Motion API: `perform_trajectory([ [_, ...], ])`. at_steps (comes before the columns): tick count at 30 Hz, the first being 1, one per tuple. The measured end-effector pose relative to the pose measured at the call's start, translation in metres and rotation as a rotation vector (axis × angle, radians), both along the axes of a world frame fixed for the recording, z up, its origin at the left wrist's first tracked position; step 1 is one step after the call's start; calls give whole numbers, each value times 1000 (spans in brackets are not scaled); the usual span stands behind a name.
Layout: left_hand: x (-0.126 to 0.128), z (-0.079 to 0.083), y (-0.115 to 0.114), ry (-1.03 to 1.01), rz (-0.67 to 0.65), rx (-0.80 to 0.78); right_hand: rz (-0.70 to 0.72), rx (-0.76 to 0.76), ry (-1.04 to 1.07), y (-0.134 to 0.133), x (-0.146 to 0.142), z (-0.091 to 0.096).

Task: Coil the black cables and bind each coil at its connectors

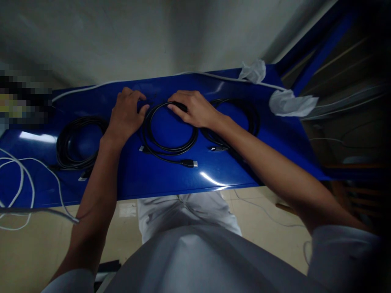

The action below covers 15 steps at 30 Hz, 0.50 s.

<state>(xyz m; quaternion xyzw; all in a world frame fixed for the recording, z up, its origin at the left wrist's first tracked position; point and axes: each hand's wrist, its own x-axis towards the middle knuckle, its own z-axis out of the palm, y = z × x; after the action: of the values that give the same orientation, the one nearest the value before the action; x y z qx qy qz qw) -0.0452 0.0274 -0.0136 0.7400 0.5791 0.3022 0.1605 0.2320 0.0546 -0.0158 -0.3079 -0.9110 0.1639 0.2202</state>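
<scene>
A black coiled cable (171,153) lies in the middle of a blue tabletop (137,183). One of its plugs (190,163), shaped like an HDMI connector, points right near the front; another connector end (142,149) shows at the coil's left. My right hand (195,109) is closed over the upper right of this coil, thumb below and fingers above the cable. Just left of the loop, my left hand (126,114) rests with thumb and index finger apart, holding nothing. Whether its thumb tip touches the cable is unclear.
A second black cable coil (62,148) lies left, partly behind my left forearm. A third coil (253,118) is partly under my right arm. White cables (23,175) hang over the left end. White plastic wrapping (288,103) sits at the right, near a wall.
</scene>
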Motion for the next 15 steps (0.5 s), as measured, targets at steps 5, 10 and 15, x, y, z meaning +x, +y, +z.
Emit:
perform_trajectory([
  [5, 6, 4, 1, -79, -9, -44, -15, 18, -12, -3, 3, 0],
  [10, 9, 10, 1, 107, 20, -15, 35, 67, 24, 3, 5, -9],
  [15, 10, 14, 0, 245, 51, 2, 116, 99, 109, 8, 8, -15],
])
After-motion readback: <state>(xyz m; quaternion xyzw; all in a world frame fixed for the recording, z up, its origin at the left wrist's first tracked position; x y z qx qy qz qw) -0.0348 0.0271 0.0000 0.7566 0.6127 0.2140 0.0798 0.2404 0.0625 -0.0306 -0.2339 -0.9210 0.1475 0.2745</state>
